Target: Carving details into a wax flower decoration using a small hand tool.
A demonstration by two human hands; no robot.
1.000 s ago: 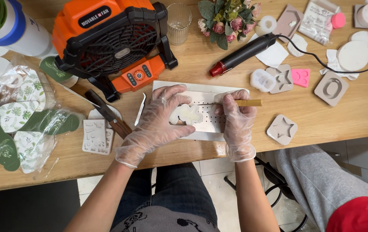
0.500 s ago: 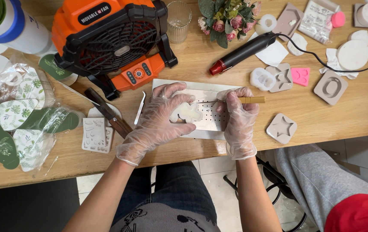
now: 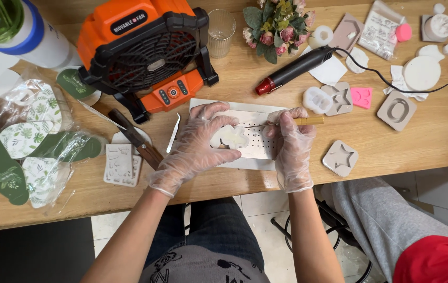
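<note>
Seen from above, with the perforated metal tray (image 3: 258,144) at the near edge of the wooden table (image 3: 391,152) serving as landmark. Far to the left of the tray, clear bags of leaf-printed green and white cards (image 3: 19,141) are lying spread out. Closer to the tray on that side, a pale relief mould (image 3: 120,164) is resting beside a wooden-handled knife (image 3: 136,140), and metal tweezers (image 3: 173,135) are lying just off the tray's left edge. Behind the tray, an orange portable fan (image 3: 145,52) is standing with a ribbed glass (image 3: 220,31) next to it.

Over the tray's left half, the gloved left hand (image 3: 197,147) is curling its fingers around a small cream-coloured shaped piece (image 3: 230,137), pressing it against the tray surface. Over the tray's right half, the gloved right hand (image 3: 293,149) is pinching a thin pointed tool with a wooden handle (image 3: 286,122), fingers closed on its shaft, the metal tip pointing left above the cream piece; whether the tip is touching cannot be told.

Behind and right of the tray, a black and red heat tool (image 3: 293,69) is lying below a small flower bunch (image 3: 276,23). Right of the tray, a grey star mould (image 3: 340,158) is sitting near the table edge, with a pink mould (image 3: 361,97) farther back. Beyond the tray's right side, another person's grey-trousered leg (image 3: 386,220) is showing below the table.
</note>
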